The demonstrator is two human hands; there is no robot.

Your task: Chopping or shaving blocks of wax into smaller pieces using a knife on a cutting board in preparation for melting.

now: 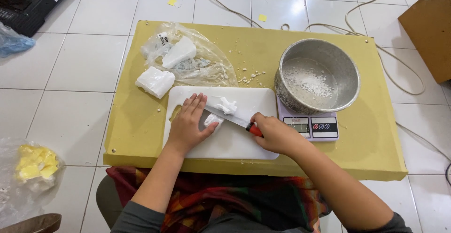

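So the left hand [188,122] is lying mostly flat with fingers spread, pinning a small white waxy chunk [213,119] down on the white cutting board [235,141], while the right hand [274,134] is wrapped tight around the red handle of a knife [230,116] — the blade is running across the board right at that chunk, with some white shavings [227,105] sitting just past it. The metal bowl [317,75] on the kitchen scale [312,126] is only holding a thin layer of crumbs, so I'd guess this is early going — there's a big white block [155,81] waiting on the yellow surface [141,134] and more pieces in the clear plastic bag [190,59].
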